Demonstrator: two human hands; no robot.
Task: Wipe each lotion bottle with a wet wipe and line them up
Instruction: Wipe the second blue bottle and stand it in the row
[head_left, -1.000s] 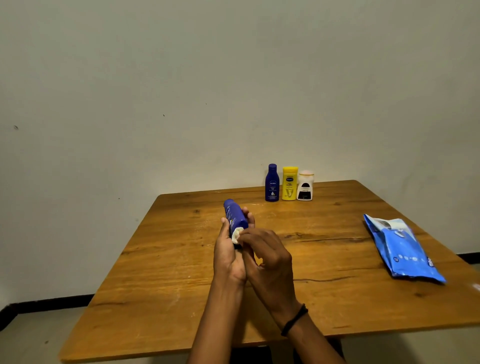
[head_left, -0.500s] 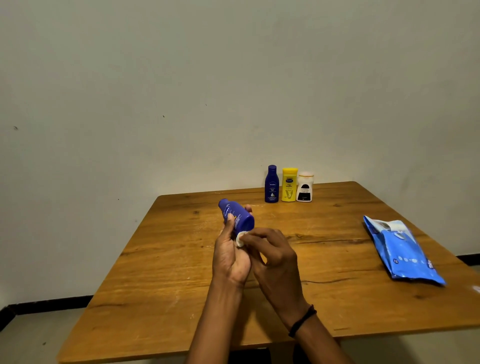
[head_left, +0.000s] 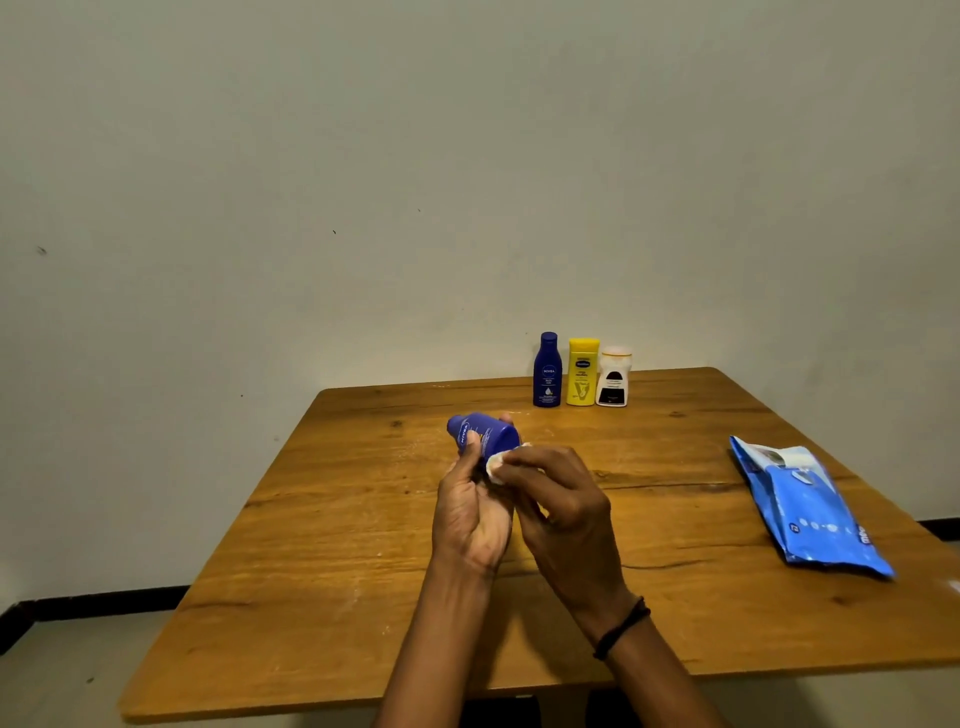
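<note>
Blue bottle (head_left: 487, 435), mid-frame above the tabletop (head_left: 363, 519), tilted: small, probably light, stiff plastic, likely slick when wet; left grip (head_left: 475, 512) clasps its body, right grip (head_left: 563, 512) pinches wipe (head_left: 496, 464) at its base; best held mid-body.

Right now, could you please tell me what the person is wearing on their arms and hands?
No sleeves are in view on either arm. The left hand has no glove, and nothing is worn at its wrist. The right hand is ungloved too, with a thin black wristband around its wrist. No watch shows, and no ring shows on the visible fingers.
</note>
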